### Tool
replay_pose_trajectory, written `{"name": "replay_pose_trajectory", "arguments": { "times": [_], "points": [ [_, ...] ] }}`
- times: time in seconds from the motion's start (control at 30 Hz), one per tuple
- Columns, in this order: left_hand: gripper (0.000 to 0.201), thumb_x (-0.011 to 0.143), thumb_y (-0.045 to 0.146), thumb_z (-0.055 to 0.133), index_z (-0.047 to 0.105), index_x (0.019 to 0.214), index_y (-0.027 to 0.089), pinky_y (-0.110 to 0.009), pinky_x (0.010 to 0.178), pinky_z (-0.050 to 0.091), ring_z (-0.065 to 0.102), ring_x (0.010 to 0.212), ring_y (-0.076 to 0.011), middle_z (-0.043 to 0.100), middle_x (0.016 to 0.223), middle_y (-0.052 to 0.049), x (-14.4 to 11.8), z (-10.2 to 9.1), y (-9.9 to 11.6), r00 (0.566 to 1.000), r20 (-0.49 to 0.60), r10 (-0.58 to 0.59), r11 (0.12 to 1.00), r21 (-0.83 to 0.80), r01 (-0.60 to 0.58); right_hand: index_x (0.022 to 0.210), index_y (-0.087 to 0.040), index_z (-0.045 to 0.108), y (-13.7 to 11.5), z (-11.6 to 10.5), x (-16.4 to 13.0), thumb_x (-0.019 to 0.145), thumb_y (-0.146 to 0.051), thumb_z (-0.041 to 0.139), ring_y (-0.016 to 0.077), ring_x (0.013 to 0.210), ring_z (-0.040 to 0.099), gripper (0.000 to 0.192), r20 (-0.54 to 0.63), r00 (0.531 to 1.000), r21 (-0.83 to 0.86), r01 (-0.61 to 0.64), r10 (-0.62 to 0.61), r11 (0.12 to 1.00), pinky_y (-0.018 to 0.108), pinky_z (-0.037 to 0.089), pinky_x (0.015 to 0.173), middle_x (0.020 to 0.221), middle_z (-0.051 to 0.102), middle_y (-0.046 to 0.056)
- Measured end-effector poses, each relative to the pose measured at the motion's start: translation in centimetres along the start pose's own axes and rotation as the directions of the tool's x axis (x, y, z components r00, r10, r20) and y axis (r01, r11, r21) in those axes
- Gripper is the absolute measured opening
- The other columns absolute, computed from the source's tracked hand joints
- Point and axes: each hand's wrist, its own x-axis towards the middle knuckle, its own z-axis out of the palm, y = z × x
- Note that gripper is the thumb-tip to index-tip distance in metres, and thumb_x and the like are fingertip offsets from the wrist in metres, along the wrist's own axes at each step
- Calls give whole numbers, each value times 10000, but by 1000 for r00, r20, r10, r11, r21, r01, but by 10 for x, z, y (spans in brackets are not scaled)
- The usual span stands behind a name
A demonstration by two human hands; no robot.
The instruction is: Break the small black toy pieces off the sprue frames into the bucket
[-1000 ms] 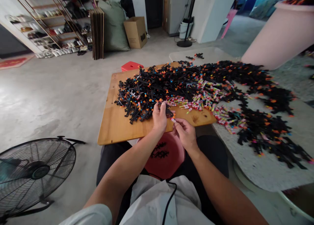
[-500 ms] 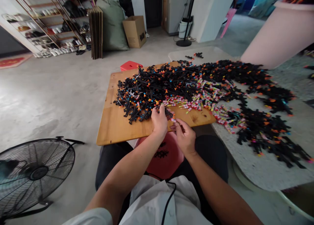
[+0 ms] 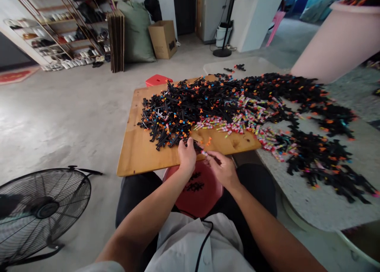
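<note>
Over the front edge of the wooden board (image 3: 130, 145), my left hand (image 3: 187, 155) is closed on a small black toy gun (image 3: 197, 146). My right hand (image 3: 224, 170) pinches a small pink-and-white tube (image 3: 204, 153) against the end of that toy gun. Whether the tube is fixed to the gun I cannot make out. Just behind my hands lies a heap of black toy guns (image 3: 192, 102) with orange and blue bits. Loose pink-and-yellow tubes (image 3: 237, 123) are spread along its front. A few small orange pieces (image 3: 209, 140) rest on the board close to my fingers.
Between my knees, a red basin (image 3: 196, 204) holds several black toy guns. More toy guns cover the stone-like tabletop (image 3: 311, 212) at the right, beside a tall pink bin (image 3: 335, 42). A black fan (image 3: 47, 208) stands on the floor at the left, a red stool (image 3: 158, 80) behind the board.
Both hands have shifted a little down and to the left with the toy gun and tube. Orange pieces on the board now show behind my fingers.
</note>
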Motion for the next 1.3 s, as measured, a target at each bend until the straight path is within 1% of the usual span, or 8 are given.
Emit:
{"name": "replay_pose_trajectory", "arguments": {
  "times": [0.1,0.3,0.5,0.73,0.9,1.03,1.17,1.3],
  "points": [
    [227,971,306,568,573,771,199,-252,608,497,642,600,-157,680,665,-7,0,-34,-5,984,170,47,967,239,-87,1056,-235,828,6,-19,4,946,-455,683,249,897,778,286,209,978,-143,31,-1,989,350,611,848,1002,833,63],
    [264,909,436,675,758,833,197,-263,687,475,693,757,-191,760,793,-19,10,-76,9,855,519,12,672,629,-391,1155,-160,776,26,-63,67,978,-274,529,301,1033,709,324,-148,980,-670,0,-133,743,406,544,937,1118,771,153],
    [254,1000,385,599,776,1115,244,-303,795,512,735,924,-234,795,1056,-62,45,-61,24,881,435,186,328,818,-473,1388,-199,644,8,-70,106,1005,-171,443,304,995,696,434,11,1000,-932,4,19,363,415,513,850,1376,621,181],
    [302,1044,442,544,727,1198,258,-345,810,557,642,1167,-293,672,1229,-116,55,-54,20,822,506,261,-16,853,-521,1312,-143,632,-12,-74,107,1018,-153,423,317,1079,689,361,89,993,-977,73,77,199,392,491,840,1351,585,215],
    [341,1029,428,568,689,1259,208,-384,806,569,578,1192,-322,619,1252,-154,53,-57,18,842,490,226,-86,871,-484,1308,-149,629,-11,-76,109,1004,-151,449,317,1123,689,354,152,982,-967,124,114,224,421,487,931,1351,646,200],
    [242,998,331,596,714,1152,185,-419,940,534,523,1242,-328,586,1267,-161,55,-62,21,784,584,210,-164,812,-561,1204,-136,667,-4,-71,104,987,-205,527,312,1108,696,268,159,981,-943,117,112,311,382,481,903,1266,705,198],
    [259,988,214,523,680,1185,153,-444,959,506,550,1189,-322,595,1245,-162,56,-63,20,746,643,175,-223,764,-606,1138,-177,660,6,-58,89,969,-253,581,275,967,722,201,64,996,-854,23,62,519,327,478,799,1053,772,128],
    [313,980,172,486,655,1242,155,-431,918,514,593,1126,-309,624,1187,-161,56,-60,15,802,575,161,-216,814,-540,1102,-197,647,16,-41,71,943,-239,611,239,898,731,168,51,999,-669,40,-8,743,304,490,766,992,784,88]
  ]
}}
